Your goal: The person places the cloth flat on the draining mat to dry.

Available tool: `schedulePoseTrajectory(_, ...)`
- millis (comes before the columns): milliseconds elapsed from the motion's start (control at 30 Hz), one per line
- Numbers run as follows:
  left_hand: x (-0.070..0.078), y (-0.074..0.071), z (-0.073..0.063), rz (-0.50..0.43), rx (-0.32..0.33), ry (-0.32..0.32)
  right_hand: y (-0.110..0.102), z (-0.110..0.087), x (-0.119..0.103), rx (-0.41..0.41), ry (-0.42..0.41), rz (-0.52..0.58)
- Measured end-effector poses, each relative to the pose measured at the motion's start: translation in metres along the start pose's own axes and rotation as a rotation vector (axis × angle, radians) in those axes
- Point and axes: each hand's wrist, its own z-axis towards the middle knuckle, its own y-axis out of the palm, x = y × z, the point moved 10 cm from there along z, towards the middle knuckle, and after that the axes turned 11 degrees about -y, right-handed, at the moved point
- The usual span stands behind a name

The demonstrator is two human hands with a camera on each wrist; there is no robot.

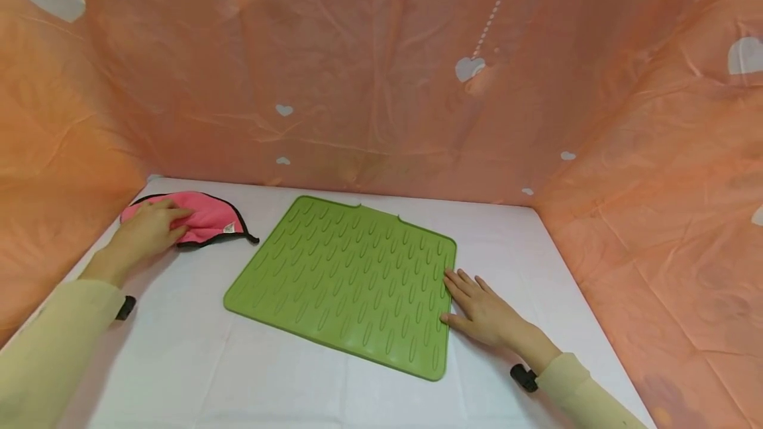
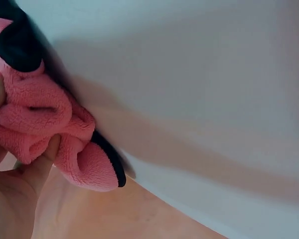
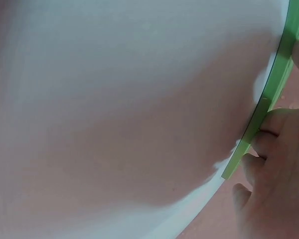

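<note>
My left hand (image 1: 145, 234) pinches a pink fleecy cloth (image 1: 208, 214) with black edging and a small white tag, at the table's left side. In the left wrist view the cloth (image 2: 37, 107) bunches into folds between the thumb and fingers. A green drying mat (image 1: 352, 277) with raised oval ridges lies flat and slightly turned in the middle. My right hand (image 1: 485, 310) rests at the mat's right edge, fingers spread and fairly straight, fingertips on the rim. The right wrist view shows the mat's edge (image 3: 279, 69) side-on, with the fingers against it.
A white-covered table (image 1: 286, 382) carries everything. Orange fabric (image 1: 357, 85) printed with pale hearts hangs behind it and along both sides. A dark band (image 1: 524, 377) sits at the right wrist, another (image 1: 126, 308) at the left.
</note>
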Motion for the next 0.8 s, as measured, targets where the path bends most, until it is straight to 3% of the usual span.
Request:
schedulePoseTrajectory(200, 0.002, -0.019, -0.004, -0.067, 0.101, -0.065, -0.001, 0.001, -0.002, 0.001, -0.005, 0.004)
schedulePoseTrajectory(467, 0.028, -0.058, -0.006, -0.156, 0.315, 0.044, -0.004, 0.001, -0.003, 0.005, -0.005, -0.009)
schedulePoseTrajectory(633, 0.052, -0.075, -0.007, -0.171, 0.376, 0.089, -0.004, 0.001, -0.003, 0.003, 0.000, -0.008)
schedulePoseTrajectory(800, 0.084, -0.085, -0.013, -0.184, 0.433, 0.153, -0.003, 0.001, -0.004, 0.003, -0.005, 0.001)
